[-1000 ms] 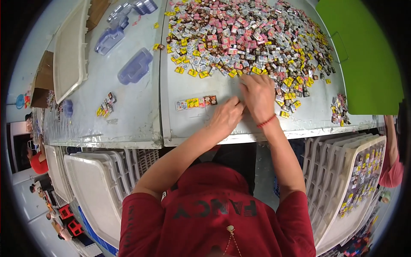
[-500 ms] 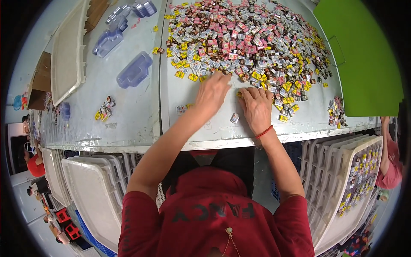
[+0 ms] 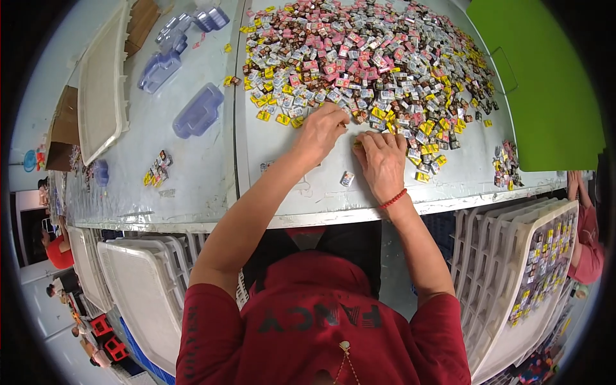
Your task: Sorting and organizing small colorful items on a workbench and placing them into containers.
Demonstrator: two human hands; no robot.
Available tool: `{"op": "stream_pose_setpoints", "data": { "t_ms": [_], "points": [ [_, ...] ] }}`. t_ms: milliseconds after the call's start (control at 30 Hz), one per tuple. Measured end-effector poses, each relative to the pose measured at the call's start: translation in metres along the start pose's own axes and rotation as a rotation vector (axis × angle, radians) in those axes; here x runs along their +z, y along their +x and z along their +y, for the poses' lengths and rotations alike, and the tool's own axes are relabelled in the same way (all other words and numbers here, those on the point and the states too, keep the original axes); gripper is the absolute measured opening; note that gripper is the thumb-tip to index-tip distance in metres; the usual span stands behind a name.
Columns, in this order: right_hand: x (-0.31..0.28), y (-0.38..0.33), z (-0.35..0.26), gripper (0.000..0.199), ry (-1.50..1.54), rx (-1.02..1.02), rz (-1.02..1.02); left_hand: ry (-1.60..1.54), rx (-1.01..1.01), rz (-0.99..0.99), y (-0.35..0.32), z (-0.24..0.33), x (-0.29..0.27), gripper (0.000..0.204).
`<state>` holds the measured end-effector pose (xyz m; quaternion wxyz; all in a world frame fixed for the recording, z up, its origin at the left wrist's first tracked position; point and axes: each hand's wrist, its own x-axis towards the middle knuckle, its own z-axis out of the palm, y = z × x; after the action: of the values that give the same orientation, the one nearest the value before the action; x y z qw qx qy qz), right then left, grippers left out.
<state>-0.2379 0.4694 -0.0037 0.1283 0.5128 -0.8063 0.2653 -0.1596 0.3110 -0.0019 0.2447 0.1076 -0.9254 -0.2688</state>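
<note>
A broad pile of tiny printed boxes [image 3: 366, 67], pink, yellow, white and dark brown, covers the far part of the table. At its near edge my left hand [image 3: 321, 135] is closed in a pinch; what lies between the fingertips is too small to make out. My right hand [image 3: 383, 160], with a red bead bracelet at the wrist, rests just right of it, fingers curled down. A bit of yellow, seemingly a small box [image 3: 357, 145], shows at its thumb and forefinger. One loose white-and-dark box [image 3: 347, 178] lies between my forearms.
Purple-tinted clear plastic trays [image 3: 199, 110] and a small box cluster [image 3: 158, 168] lie on the left. A white crate lid [image 3: 101, 83] leans farther left. A green panel [image 3: 545, 90] borders the right side. Stacked white crates [image 3: 144, 276] stand below the table edge.
My left hand has shifted slightly, its fingertips still at the pile's near edge. My right hand stays nearly in place. The whole view has tilted a little.
</note>
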Motion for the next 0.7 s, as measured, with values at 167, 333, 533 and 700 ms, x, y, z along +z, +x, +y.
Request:
{"op": "stream_pose_setpoints", "data": {
  "t_ms": [167,333,533,700],
  "points": [
    [-0.011,-0.003,0.003,0.021,0.02,-0.008,-0.03,-0.168,0.118,-0.048,-0.006,-0.003,0.001,0.015],
    [-0.017,-0.006,0.008,0.021,0.002,0.005,-0.073,-0.037,0.147,0.085,0.015,-0.003,0.0,0.009],
    [-0.013,-0.007,0.004,0.022,0.012,0.017,-0.081,0.18,0.284,0.081,0.041,-0.011,0.011,0.008],
    [-0.014,-0.009,0.008,0.021,0.012,0.001,-0.059,0.331,0.321,0.105,0.036,-0.008,0.017,0.011]
  ]
}}
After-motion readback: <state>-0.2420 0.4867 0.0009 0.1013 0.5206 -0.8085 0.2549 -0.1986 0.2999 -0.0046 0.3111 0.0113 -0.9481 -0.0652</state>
